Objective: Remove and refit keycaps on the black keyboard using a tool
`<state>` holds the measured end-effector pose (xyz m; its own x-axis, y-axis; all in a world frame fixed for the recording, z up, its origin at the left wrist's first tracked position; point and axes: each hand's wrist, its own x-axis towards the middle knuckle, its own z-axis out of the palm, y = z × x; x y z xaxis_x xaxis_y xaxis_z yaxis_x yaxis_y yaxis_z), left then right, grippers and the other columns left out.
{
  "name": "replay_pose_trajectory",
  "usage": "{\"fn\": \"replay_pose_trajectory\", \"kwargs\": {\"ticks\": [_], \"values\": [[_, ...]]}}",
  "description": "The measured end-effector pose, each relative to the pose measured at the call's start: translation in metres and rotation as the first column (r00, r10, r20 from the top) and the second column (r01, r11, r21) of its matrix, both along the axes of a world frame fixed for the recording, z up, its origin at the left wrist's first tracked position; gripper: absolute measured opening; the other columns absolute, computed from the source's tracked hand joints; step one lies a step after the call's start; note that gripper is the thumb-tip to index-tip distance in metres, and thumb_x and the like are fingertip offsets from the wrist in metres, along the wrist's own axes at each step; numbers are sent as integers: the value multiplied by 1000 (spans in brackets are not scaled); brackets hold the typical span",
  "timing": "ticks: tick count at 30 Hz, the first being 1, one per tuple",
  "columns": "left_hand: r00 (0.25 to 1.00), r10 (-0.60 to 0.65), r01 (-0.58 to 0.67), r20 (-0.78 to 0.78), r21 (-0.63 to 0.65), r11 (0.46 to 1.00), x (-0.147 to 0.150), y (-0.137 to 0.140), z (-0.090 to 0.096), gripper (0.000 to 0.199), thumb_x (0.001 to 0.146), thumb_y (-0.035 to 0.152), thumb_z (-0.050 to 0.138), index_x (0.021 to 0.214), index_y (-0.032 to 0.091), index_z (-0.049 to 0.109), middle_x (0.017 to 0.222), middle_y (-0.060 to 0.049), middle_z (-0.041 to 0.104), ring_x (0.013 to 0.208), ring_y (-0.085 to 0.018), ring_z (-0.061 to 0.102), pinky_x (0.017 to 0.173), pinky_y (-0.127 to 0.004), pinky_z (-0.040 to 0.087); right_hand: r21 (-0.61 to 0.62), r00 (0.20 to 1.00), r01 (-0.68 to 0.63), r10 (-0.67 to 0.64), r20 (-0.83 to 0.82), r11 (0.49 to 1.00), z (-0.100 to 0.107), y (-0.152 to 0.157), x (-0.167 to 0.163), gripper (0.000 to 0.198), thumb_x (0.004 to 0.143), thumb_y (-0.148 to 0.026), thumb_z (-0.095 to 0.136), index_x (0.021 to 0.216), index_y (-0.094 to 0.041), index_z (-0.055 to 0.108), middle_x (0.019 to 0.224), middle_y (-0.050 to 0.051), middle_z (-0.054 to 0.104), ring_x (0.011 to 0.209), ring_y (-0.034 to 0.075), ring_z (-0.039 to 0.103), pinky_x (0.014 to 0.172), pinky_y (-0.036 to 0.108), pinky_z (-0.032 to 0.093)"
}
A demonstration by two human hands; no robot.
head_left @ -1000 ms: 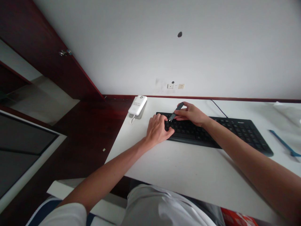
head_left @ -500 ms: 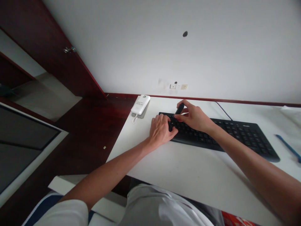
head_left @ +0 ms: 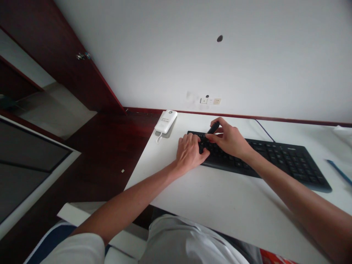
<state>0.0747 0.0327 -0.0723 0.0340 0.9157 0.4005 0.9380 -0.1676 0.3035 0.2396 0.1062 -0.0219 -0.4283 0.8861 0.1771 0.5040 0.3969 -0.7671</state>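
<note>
A black keyboard point(head_left: 272, 154) lies on the white table. My left hand point(head_left: 189, 151) is on its left end, fingers curled over the keys and thumb spread toward the front edge, gripping it. Between the thumb and fingers of my right hand point(head_left: 229, 137) is a short black stick-shaped tool point(head_left: 213, 128). It slants down to the left, its lower end at the keys near my left fingertips. That tip is too small and dark to make out.
A white power bank point(head_left: 166, 121) with a short cable loop lies at the table's left back corner. A blue stick-like tool point(head_left: 339, 171) lies to the right of the keyboard. The keyboard cable point(head_left: 264, 129) runs back toward the wall point(head_left: 154, 55).
The black tool leans a little more to the right in my right hand, its lower end still at the keys. My left hand stays in place; the view has shifted slightly.
</note>
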Motion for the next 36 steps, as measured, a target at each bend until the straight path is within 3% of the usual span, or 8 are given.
{"fn": "replay_pose_trajectory", "kwargs": {"ticks": [3, 24, 36], "values": [[1000, 15, -15, -17, 2, 1000, 0, -1, 0, 27, 85, 34, 66, 104, 19, 54, 105, -9, 62, 104, -30, 56, 90, -45, 44, -31, 999, -24, 25, 37, 999, 3, 6, 0, 31, 85, -35, 72, 107, -26, 51, 81, 2, 75, 74, 27, 77, 69, 36, 58], [1000, 0, 0, -22, 27, 1000, -2, -1, -3, 28, 86, 35, 64, 106, 19, 53, 105, -8, 61, 104, -29, 56, 88, -45, 45, 112, 974, -142, 118, 195, 983, 16, -5, -9, 25, 89, -22, 62, 111, -26, 49, 82, 1, 72, 71, 23, 69, 66, 32, 46], [1000, -12, 12, 4, -1, 1000, -4, 0, 0, 27, 86, 34, 66, 106, 21, 53, 105, -8, 62, 104, -29, 57, 90, -44, 45, 74, 979, -196, 190, 79, 978, 10, -4, -1, 25, 90, -31, 65, 110, -28, 52, 86, -1, 72, 70, 19, 70, 64, 30, 50]]}}
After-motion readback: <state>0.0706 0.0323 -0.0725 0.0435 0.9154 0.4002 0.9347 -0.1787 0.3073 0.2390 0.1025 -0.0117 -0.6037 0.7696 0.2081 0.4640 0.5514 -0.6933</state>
